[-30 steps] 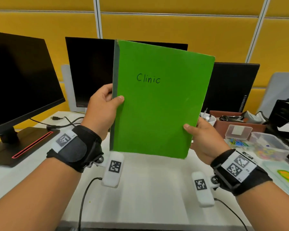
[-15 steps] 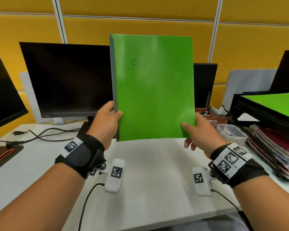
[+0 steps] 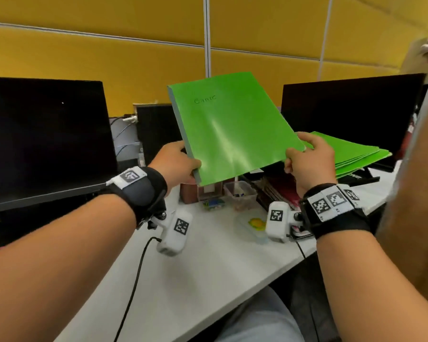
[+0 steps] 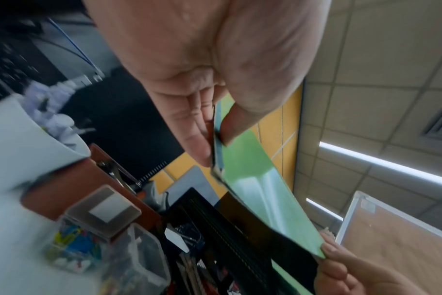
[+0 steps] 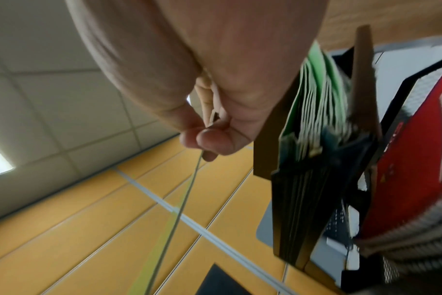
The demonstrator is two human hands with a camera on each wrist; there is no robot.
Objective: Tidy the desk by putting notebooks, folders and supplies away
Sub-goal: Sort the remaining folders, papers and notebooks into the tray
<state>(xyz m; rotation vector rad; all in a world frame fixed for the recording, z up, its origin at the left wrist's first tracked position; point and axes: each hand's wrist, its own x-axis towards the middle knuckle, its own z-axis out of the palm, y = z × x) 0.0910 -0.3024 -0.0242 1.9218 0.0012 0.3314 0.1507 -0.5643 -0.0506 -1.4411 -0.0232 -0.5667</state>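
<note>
A green folder (image 3: 230,129) marked "Clinic" is held up over the desk, tilted back, by both hands. My left hand (image 3: 177,164) pinches its lower left corner by the grey spine; the left wrist view shows the thumb (image 4: 242,117) on the green folder's cover (image 4: 250,171) and fingers behind. My right hand (image 3: 307,159) pinches the lower right corner, and the right wrist view sees the green folder's edge (image 5: 187,191) thin-on. Just right of it lies a stack of green folders (image 3: 353,151) on a black tray rack (image 3: 363,177), also seen as the stack (image 5: 316,103).
Red spiral notebooks (image 5: 411,159) sit in the rack's lower tier. A brown organiser (image 3: 189,193) and clear boxes of clips (image 3: 240,195) stand on the white desk (image 3: 208,267). Dark monitors (image 3: 45,141) stand at left and at right (image 3: 351,112). A blurred brown thing fills the right edge.
My view has swung right. The folder has moved right and tipped back from upright, now beside the green stack on the rack. Both hands keep their hold.
</note>
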